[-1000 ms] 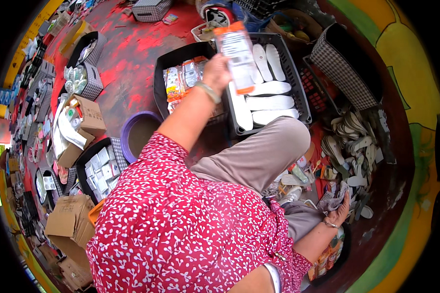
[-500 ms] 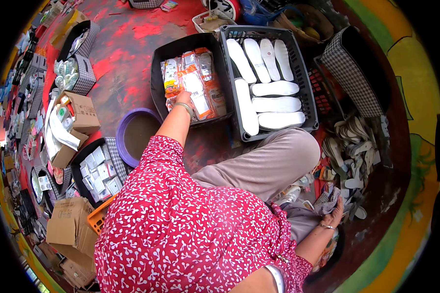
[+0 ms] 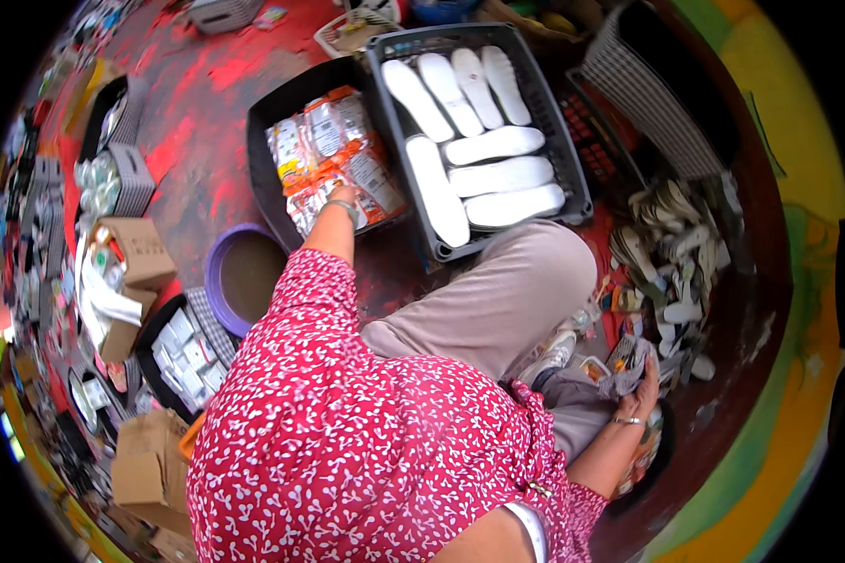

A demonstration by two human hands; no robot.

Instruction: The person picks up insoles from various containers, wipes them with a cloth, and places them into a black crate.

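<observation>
My left hand reaches into a black bin full of flat plastic packets with orange and white printing. It touches the packets at the near side; its fingers are partly hidden and blurred, so I cannot tell whether it grips one. Over at the right, beside my bent leg, my right hand holds a crumpled grey cloth. Next to the bin stands a dark grey plastic crate with several white insoles laid flat in it.
A purple basin stands left of my left arm. Beyond it are a box of small white cartons and open cardboard boxes. Loose insoles lie piled at the right, below a tilted checked bin.
The whole view has shifted, with the bin and crate now further left and higher. My left hand has moved slightly toward the bin's near side among the packets. My right hand still holds the cloth.
</observation>
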